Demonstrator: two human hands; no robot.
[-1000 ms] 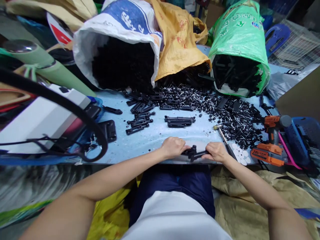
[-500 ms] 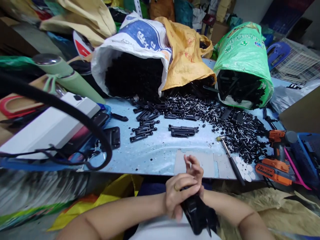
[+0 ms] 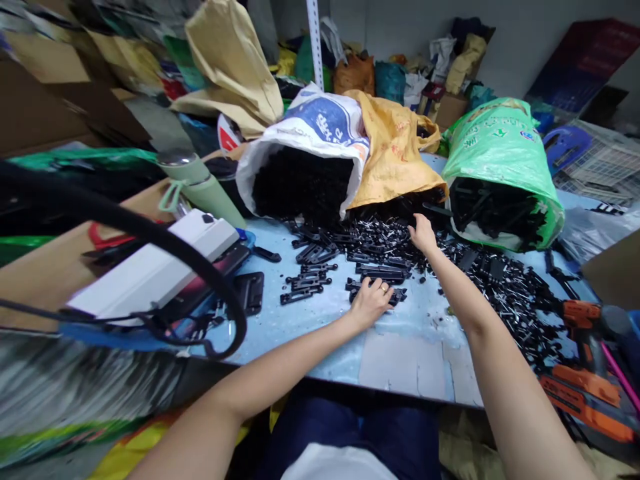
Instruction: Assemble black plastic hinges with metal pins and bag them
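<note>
My left hand point(image 3: 371, 302) is curled over a long black plastic piece point(image 3: 399, 297) on the blue table. Just beyond it lie similar long black pieces point(image 3: 384, 273) side by side. My right hand point(image 3: 421, 233) reaches forward to the heap of small black parts with metal pins point(image 3: 383, 235), near the mouth of the orange bag point(image 3: 395, 153). Its thumb and fingers are apart, and I see nothing held in them. To the left of my left hand, several black link-shaped pieces point(image 3: 306, 283) lie in a row.
A white sack point(image 3: 305, 143) of black parts and a green bag point(image 3: 500, 147) stand at the back. An orange cordless drill point(image 3: 580, 320) is at right. Grey cardboard point(image 3: 400, 360) lies at the front edge. A thick black cable point(image 3: 150, 233) arches across the left, near a green flask point(image 3: 210, 193).
Both hands have moved from near my lap, where they held a black object, out over the table. The left rests on the long pieces; the right reaches the heap. The view has tilted up.
</note>
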